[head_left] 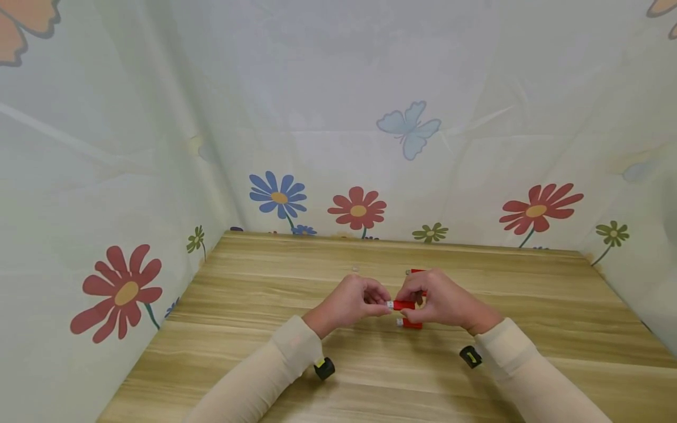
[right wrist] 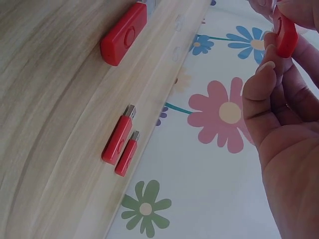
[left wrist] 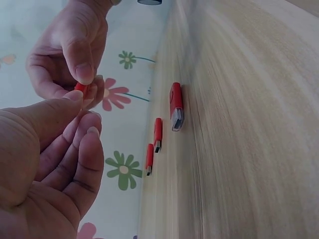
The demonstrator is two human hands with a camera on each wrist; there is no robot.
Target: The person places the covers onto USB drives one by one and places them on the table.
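Above the table both hands meet at one red USB flash drive (head_left: 404, 305). My right hand (head_left: 441, 299) pinches its red body between thumb and fingers. At its pale plug end, the thumb and forefinger of my left hand (head_left: 351, 302) pinch it, hiding much of that end. Closest to me on the wood lies another red USB flash drive (left wrist: 176, 104) with a clear cap over its plug. Farther back, two more red USB flash drives, one nearer (right wrist: 117, 139) and one farther (right wrist: 127, 157), lie side by side with bare metal plugs.
Two small clear caps, one (right wrist: 179, 22) and another (right wrist: 175, 54), lie toward the table's back. The wooden table (head_left: 254, 282) meets flower-printed curtains (head_left: 317, 147) at its back and sides. A black wrist device (head_left: 325, 368) hangs under the left cuff, another (head_left: 470, 356) by the right.
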